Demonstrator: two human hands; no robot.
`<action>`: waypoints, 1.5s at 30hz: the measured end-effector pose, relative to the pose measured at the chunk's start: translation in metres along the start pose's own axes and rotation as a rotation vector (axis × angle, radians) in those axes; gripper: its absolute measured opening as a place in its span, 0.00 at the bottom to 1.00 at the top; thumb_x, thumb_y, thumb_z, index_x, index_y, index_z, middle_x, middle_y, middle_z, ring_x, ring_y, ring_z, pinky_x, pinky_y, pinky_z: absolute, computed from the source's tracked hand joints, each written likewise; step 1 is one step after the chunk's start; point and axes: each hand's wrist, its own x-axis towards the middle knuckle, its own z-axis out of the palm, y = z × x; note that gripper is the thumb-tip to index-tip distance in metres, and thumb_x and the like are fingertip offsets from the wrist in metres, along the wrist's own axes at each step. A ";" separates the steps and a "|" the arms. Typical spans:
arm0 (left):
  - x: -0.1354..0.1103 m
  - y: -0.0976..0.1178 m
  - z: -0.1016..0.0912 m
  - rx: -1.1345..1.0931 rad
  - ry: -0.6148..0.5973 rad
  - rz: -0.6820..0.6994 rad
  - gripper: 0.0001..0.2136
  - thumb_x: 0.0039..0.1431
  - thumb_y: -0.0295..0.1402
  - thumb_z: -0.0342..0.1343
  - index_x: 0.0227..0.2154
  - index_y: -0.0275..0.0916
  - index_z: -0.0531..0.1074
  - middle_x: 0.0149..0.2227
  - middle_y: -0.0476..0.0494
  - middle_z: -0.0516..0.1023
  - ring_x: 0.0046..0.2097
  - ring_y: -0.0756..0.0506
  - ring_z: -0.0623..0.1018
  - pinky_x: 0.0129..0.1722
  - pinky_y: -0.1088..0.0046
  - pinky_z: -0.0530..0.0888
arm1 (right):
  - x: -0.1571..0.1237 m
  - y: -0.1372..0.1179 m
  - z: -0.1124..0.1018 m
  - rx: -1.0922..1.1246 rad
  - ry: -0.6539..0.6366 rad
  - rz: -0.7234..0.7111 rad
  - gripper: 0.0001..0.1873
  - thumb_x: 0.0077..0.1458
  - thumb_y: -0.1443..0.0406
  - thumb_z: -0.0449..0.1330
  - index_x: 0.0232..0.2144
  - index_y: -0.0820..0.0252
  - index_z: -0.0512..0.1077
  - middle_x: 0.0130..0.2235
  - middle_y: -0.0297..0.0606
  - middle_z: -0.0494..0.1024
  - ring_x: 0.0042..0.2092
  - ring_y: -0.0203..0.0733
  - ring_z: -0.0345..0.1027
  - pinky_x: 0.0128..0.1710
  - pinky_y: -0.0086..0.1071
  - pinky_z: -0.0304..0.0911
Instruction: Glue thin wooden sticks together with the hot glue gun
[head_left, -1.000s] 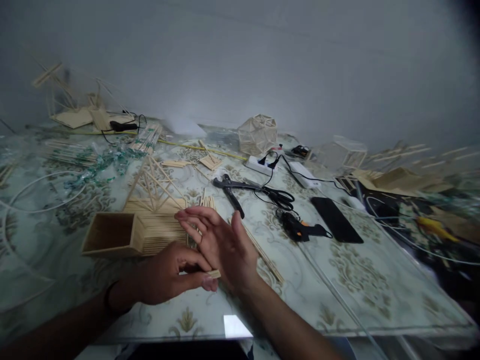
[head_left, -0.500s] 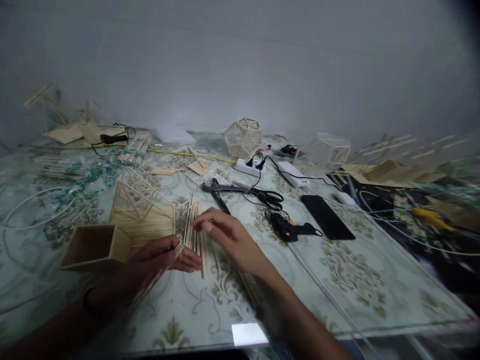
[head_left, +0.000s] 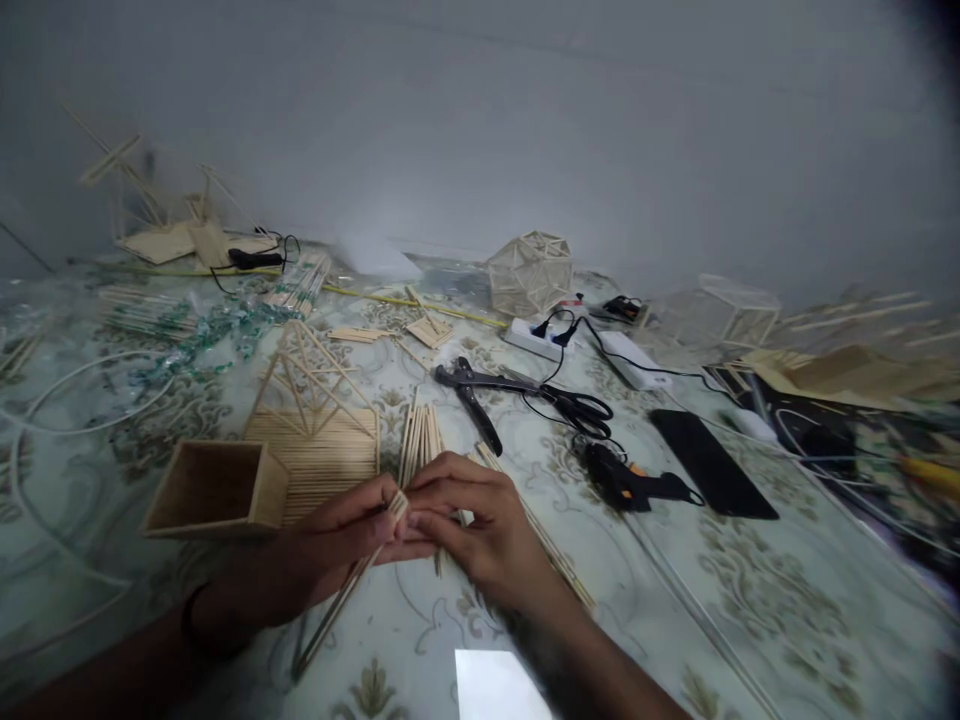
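My left hand (head_left: 341, 535) is closed around a small bundle of thin wooden sticks (head_left: 337, 610), which slants down toward the table's front. At the bundle's upper end, my right hand (head_left: 469, 515) pinches with thumb and fingers against the stick tips. Just beyond my hands lies a loose pile of sticks (head_left: 421, 435). More long sticks (head_left: 544, 530) lie to the right, partly behind my right forearm. Left of my hands stand an open wooden box (head_left: 214, 490) and a flat stick panel (head_left: 322, 440) with a triangular stick frame (head_left: 300, 375) on it.
Scissors (head_left: 577, 405), a dark-handled cutter (head_left: 476, 400), a glue gun (head_left: 637, 480) and a black phone (head_left: 709, 465) lie to the right. Farther back are a power strip (head_left: 536, 338) with cords and a stick polyhedron (head_left: 531, 272). Wrapped stick packs (head_left: 300, 280) lie at back left.
My right hand has come down and left from above the stick pile to meet my left hand at the bundle's end. The whole view has shifted, so things sit farther right.
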 end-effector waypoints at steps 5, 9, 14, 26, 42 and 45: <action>0.003 0.009 0.007 -0.053 -0.032 0.031 0.05 0.75 0.33 0.55 0.41 0.42 0.73 0.51 0.44 0.83 0.65 0.36 0.77 0.72 0.43 0.62 | 0.001 0.006 -0.021 -0.006 0.067 0.056 0.09 0.67 0.64 0.66 0.33 0.55 0.84 0.34 0.36 0.83 0.36 0.38 0.77 0.39 0.30 0.70; 0.004 0.016 0.005 0.042 -0.013 0.083 0.07 0.76 0.29 0.50 0.40 0.41 0.72 0.63 0.37 0.79 0.74 0.35 0.66 0.75 0.41 0.52 | 0.002 0.014 -0.051 -0.167 0.075 0.125 0.16 0.71 0.61 0.60 0.30 0.57 0.80 0.31 0.36 0.81 0.35 0.39 0.75 0.39 0.32 0.68; 0.005 0.014 0.001 0.098 0.033 0.082 0.08 0.76 0.33 0.51 0.40 0.41 0.73 0.63 0.36 0.80 0.69 0.34 0.72 0.71 0.43 0.60 | 0.001 0.020 -0.060 -0.247 -0.088 0.244 0.10 0.65 0.61 0.66 0.31 0.58 0.81 0.32 0.38 0.84 0.35 0.41 0.77 0.39 0.33 0.67; 0.006 0.021 0.007 0.601 0.218 -0.022 0.13 0.69 0.40 0.59 0.30 0.39 0.77 0.29 0.48 0.79 0.34 0.46 0.78 0.39 0.69 0.73 | 0.003 0.034 -0.071 -0.268 0.331 0.361 0.18 0.56 0.52 0.69 0.23 0.58 0.78 0.25 0.34 0.79 0.29 0.41 0.71 0.34 0.35 0.65; 0.006 0.015 0.012 0.804 0.257 -0.092 0.13 0.67 0.41 0.58 0.28 0.42 0.76 0.29 0.48 0.81 0.31 0.46 0.78 0.38 0.69 0.75 | 0.005 0.044 -0.075 -0.363 0.351 0.222 0.17 0.65 0.53 0.63 0.32 0.56 0.85 0.35 0.41 0.85 0.39 0.46 0.76 0.45 0.39 0.69; 0.006 0.012 0.009 0.797 0.256 -0.075 0.14 0.68 0.42 0.59 0.28 0.42 0.76 0.27 0.48 0.80 0.30 0.46 0.77 0.38 0.69 0.74 | 0.005 0.044 -0.074 -0.272 0.316 0.302 0.18 0.61 0.50 0.66 0.32 0.58 0.85 0.30 0.38 0.82 0.33 0.42 0.72 0.38 0.36 0.67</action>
